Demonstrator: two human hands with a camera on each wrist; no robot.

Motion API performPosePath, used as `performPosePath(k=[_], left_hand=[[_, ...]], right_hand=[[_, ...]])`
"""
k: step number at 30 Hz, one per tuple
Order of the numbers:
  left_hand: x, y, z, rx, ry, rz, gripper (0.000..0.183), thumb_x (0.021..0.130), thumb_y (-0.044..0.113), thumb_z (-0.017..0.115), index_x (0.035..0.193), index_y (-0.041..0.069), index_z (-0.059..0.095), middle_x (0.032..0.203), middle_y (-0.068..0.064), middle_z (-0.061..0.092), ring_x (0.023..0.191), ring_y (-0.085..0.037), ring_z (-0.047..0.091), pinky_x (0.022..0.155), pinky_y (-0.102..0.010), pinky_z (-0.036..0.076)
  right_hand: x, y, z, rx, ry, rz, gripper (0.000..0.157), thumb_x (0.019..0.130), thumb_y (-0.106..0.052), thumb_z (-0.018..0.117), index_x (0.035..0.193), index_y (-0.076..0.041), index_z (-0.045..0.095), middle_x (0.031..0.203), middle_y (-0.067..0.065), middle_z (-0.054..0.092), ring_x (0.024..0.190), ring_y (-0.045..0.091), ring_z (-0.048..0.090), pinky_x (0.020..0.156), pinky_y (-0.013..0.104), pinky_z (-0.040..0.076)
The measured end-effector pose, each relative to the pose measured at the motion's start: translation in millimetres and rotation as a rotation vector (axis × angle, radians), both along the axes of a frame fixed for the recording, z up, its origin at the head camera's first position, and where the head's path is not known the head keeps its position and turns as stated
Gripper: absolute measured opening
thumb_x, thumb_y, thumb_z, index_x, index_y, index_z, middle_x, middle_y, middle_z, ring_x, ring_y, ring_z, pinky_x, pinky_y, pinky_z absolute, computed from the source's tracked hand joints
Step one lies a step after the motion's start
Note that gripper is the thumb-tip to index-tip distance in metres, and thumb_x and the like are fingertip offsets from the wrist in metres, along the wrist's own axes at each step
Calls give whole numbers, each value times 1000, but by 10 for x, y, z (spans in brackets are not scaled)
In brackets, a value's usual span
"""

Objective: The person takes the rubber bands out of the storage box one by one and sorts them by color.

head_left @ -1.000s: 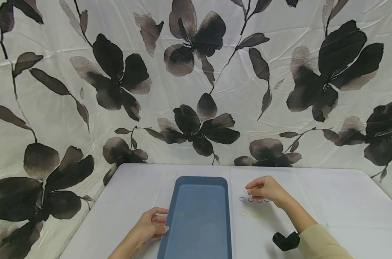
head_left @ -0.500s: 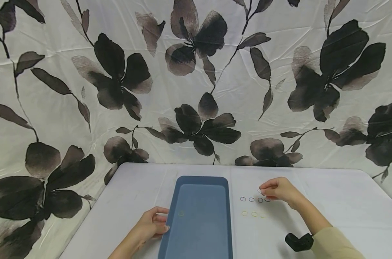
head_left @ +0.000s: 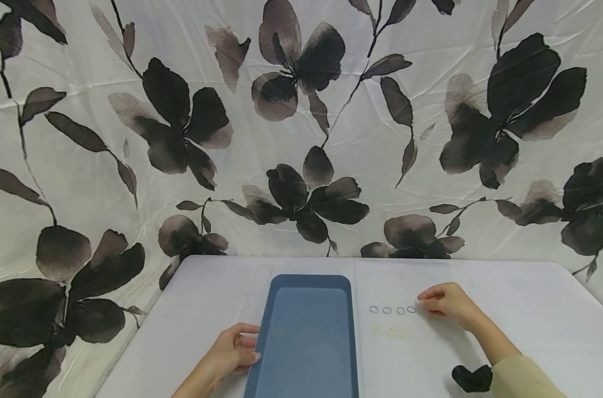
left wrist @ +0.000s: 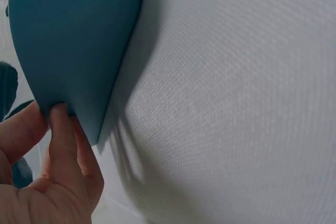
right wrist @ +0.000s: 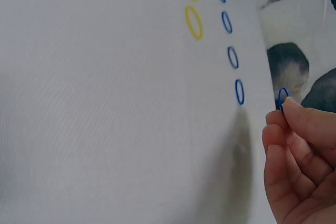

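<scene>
My right hand [head_left: 448,304] pinches a small thin blue rubber band [right wrist: 283,95] between thumb and fingertip, raised above the white table at the right end of a row. That row holds several blue rubber bands [head_left: 387,310] lying flat. Nearer to me lie yellow rubber bands [right wrist: 193,22], faint in the head view. With thumb and fingers at its left rim, my left hand [head_left: 229,351] grips the blue tray [head_left: 306,342]. A faint yellow band [head_left: 279,331] lies inside the tray at its left side.
The white table [head_left: 520,309] ends at the back against a hanging cloth [head_left: 301,132] printed with dark flowers. A black wrist mount [head_left: 472,379] sits on the right forearm by the beige sleeve.
My right hand has moved rightward along the row of blue rubber bands, still pinching one, and uncovered the row's right end. The left hand stays at the tray's rim.
</scene>
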State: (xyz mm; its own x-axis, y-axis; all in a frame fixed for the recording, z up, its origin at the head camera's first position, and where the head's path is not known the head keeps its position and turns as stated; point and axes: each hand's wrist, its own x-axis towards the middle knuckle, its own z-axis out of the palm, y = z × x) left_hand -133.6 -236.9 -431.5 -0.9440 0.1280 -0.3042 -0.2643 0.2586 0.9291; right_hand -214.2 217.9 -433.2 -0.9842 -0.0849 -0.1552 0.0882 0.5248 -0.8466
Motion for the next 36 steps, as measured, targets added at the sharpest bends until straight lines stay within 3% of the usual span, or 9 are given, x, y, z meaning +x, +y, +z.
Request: performPosePath(k=[12, 21, 25, 29, 36], left_hand=[[-2, 5, 23, 1, 11, 5, 56, 74, -12, 67, 124, -11, 43, 94, -13, 55, 74, -15, 57, 65, -33, 54], [9, 1, 12, 11, 10, 0, 57, 74, -12, 67, 124, -11, 42, 94, -13, 55, 75, -16, 60, 65, -34, 54], [6, -11, -14, 14, 21, -18, 57, 74, -11, 67, 125, -11, 42, 95, -14, 56, 76, -17, 61, 65, -35, 54], [12, -8, -23, 11, 21, -14, 57, 74, -11, 67, 125, -11, 42, 96, -14, 57, 76, -17, 61, 65, -35, 54], [23, 5, 7, 15, 13, -6, 56, 74, -12, 66, 124, -11, 42, 94, -13, 55, 74, -16, 59, 64, -34, 54]], right_hand=[[-37, 78, -187, 27, -22, -38, 14, 83, -1, 65, 93, 8, 67, 74, 2, 62, 62, 14, 53, 53, 25, 46], [-44, 84, -160, 54, -52, -25, 12, 82, -1, 66, 91, 8, 68, 69, 2, 60, 59, 14, 52, 52, 24, 46], [-51, 118, -126, 78, -67, 30, 15, 83, -3, 66, 93, 8, 67, 77, 3, 61, 62, 14, 53, 55, 25, 48], [-60, 156, -97, 119, -81, 69, 16, 84, -7, 66, 95, 5, 67, 74, 2, 59, 61, 14, 52, 53, 25, 46], [-51, 159, -30, 83, -102, 101, 15, 83, -4, 65, 95, 6, 67, 69, 2, 56, 58, 15, 50, 50, 26, 42]])
